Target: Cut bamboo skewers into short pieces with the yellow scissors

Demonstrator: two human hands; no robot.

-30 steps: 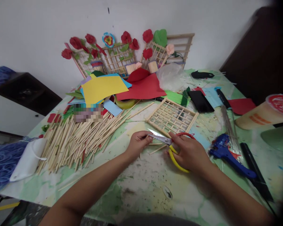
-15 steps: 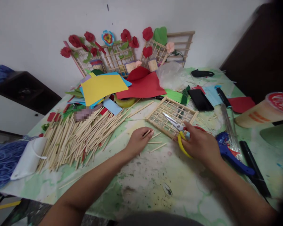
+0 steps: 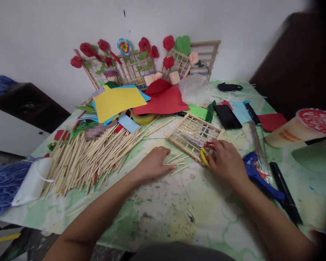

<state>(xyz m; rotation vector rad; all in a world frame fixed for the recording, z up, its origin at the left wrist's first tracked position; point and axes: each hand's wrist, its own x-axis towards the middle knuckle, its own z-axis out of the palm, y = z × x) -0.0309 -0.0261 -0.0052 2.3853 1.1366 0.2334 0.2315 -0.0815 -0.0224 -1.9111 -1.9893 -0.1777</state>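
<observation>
scissors point(image 3: 204, 157), one pair, gripped by right fingers point(image 3: 220, 145); left fingers point(image 3: 161, 150) parted beside perhaps four short sticks point(image 3: 180, 160).

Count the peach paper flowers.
2: the upper peach flower is below and right of the large green paper leaf; the lower peach flower is just beyond the red paper. More may be hidden.

Craft workspace, green-and-white cloth-covered surface point(image 3: 163, 224), red paper flowers point(image 3: 168, 42) and wooden-stick lattices point(image 3: 136, 69) along its far edge, blue plastic glue gun point(image 3: 264, 182) near its right edge
</observation>
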